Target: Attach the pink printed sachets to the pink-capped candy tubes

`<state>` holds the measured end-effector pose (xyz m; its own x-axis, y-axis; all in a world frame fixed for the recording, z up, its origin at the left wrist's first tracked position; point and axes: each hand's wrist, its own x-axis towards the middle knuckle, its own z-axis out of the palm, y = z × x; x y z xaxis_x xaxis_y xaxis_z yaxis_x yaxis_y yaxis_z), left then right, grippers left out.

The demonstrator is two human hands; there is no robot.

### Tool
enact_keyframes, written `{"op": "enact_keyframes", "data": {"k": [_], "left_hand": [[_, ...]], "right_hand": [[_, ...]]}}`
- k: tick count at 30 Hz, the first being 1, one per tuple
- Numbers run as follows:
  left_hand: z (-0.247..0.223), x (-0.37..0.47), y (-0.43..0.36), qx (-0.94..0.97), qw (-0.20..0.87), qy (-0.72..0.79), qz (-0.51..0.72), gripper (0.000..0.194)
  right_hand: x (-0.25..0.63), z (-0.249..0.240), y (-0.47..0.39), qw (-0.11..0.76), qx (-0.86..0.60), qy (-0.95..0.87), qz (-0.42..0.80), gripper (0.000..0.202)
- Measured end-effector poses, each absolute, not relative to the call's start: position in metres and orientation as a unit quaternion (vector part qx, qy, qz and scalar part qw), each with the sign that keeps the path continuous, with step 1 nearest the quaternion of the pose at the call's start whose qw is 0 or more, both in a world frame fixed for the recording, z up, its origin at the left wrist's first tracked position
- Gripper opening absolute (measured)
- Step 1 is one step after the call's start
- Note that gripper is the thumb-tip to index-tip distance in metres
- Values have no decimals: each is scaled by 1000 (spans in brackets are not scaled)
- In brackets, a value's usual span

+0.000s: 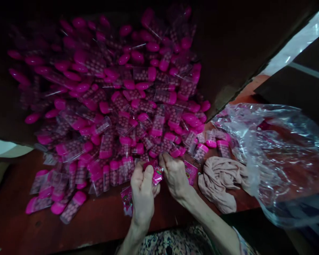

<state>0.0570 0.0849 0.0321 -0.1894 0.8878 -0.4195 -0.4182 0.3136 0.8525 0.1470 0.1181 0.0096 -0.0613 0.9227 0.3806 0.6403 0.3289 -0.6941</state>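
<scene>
My left hand (143, 189) is closed, its thumb pressing a small shiny pink printed wrapper (157, 174) against the fingers. Just to the right, my right hand (175, 177) has its fingers curled together at the edge of the pile; what they hold, if anything, is hidden. In front of both hands lies a big heap of clear plastic bottles (158, 124) with bright pink caps, filled with small round balls. A flat pink printed packet (127, 200) lies partly under my left wrist, and another pink printed packet (191, 173) rests beside my right hand.
A crumpled beige cloth (219, 182) lies right of my right hand. Beyond it, a large clear plastic bag (276, 152) spreads over the table. Several bottles (73, 207) lie at the left front on the reddish table (95, 226). Dark panels (236, 46) flank the heap.
</scene>
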Motion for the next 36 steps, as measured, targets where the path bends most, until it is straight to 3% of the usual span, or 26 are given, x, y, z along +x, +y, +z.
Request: {"op": "enact_keyframes", "data": {"k": [3,9,16,27,36], "left_hand": [[36,45,90,282,611,544,501,20],[29,17,104,467,534,580,400,16],[24,18,103,584,533,534,300,12],[1,12,91,714,408,526,216,21],[0,8,66,782,260,530,201,39]], "right_hand": [[160,11,123,394,-578,-679,221,34],[186,23,87,311,-582,-679,321,37],[182,8,62,333,-611,-680,234,17],[165,-19,48,298,-639,-688,170,31],[173,-9,45,327,-664,-647,182,24]]}}
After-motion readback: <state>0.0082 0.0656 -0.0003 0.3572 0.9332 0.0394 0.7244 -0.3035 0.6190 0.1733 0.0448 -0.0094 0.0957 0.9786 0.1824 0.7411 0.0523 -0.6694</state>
